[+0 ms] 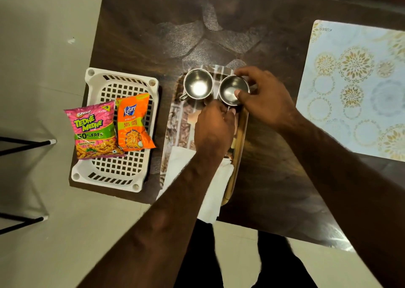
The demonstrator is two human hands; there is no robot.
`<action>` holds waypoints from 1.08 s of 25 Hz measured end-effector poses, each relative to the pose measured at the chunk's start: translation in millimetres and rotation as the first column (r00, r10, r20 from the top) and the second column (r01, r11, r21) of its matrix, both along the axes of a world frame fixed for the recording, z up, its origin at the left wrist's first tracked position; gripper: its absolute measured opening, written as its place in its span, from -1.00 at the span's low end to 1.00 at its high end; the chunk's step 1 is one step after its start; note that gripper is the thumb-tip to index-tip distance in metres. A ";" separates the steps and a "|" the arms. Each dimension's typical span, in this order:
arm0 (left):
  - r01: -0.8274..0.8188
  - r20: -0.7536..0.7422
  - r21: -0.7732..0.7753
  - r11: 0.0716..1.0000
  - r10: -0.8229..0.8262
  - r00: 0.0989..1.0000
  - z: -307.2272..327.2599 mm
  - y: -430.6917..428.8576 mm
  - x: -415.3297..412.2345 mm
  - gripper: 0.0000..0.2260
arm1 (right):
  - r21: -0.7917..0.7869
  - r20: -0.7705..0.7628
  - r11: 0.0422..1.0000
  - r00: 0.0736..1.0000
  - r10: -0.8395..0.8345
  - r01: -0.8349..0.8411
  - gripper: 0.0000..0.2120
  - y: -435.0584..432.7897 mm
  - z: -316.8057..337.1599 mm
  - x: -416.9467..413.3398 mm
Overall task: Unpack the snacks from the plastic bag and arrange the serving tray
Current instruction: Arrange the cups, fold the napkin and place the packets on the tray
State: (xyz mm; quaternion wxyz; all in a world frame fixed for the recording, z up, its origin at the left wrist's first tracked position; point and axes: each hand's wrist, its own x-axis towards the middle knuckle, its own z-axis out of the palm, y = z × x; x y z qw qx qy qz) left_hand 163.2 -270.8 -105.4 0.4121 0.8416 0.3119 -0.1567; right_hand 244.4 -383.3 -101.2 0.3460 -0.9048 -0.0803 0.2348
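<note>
A patterned serving tray (175, 121) lies on the dark table with two steel cups at its far end. The left cup (198, 86) stands free. My right hand (263, 96) grips the rim of the right cup (231, 89) with thumb and fingers. My left hand (214, 125) pinches that cup's handle at its near side. A white napkin (217, 191) lies on the tray's near end under my left forearm. A pink Tedhe Medhe packet (94, 132) and an orange Kurkure packet (132, 123) lie on a white plastic basket (122, 173) left of the tray.
A pale blue floral placemat (355, 86) lies at the table's right. The table's left edge runs close beside the basket, with grey floor beyond. Black metal legs (26, 144) show at far left. Bare tabletop (197, 24) stretches beyond the tray.
</note>
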 end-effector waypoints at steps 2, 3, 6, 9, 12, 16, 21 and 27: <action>0.031 -0.008 -0.031 0.999 -0.031 0.999 2.9 1.2 0.8 -0.78 | -0.006 -0.013 1.000 1.000 0.006 -0.006 -0.51 -1.0 1.4 -0.2; 0.041 -0.001 -0.046 0.998 -0.042 0.999 5.5 2.7 -1.2 -0.76 | -0.020 -0.010 1.000 1.000 0.012 -0.012 -0.49 -0.8 3.2 0.2; -0.014 0.128 0.046 0.999 0.008 0.992 14.6 20.8 -17.3 -0.85 | -0.049 0.073 0.999 0.997 0.012 -0.008 -0.48 5.6 14.6 4.9; -0.150 0.229 0.181 0.972 0.106 0.968 20.7 57.7 -25.5 -0.89 | -0.063 0.120 0.989 0.983 0.140 -0.133 -0.44 26.5 29.6 14.9; -0.131 0.174 0.241 0.962 0.090 0.981 16.6 85.4 -12.3 -0.79 | -0.239 0.050 0.901 0.922 0.384 -0.362 -0.27 59.2 32.7 18.7; -0.028 0.098 0.242 0.970 0.004 0.995 3.2 89.7 -0.7 -0.81 | -0.316 0.058 0.860 0.897 0.439 -0.401 -0.30 79.3 22.5 17.2; -0.061 0.101 0.154 0.986 0.045 0.994 -8.2 87.1 -11.2 -0.79 | -0.293 0.038 0.855 0.888 0.457 -0.428 -0.24 85.7 20.4 17.4; 0.080 0.178 0.153 0.985 -0.108 0.978 -6.6 98.8 -46.4 -0.82 | -0.118 0.361 0.974 0.906 0.222 -0.192 -0.50 54.0 42.6 -13.4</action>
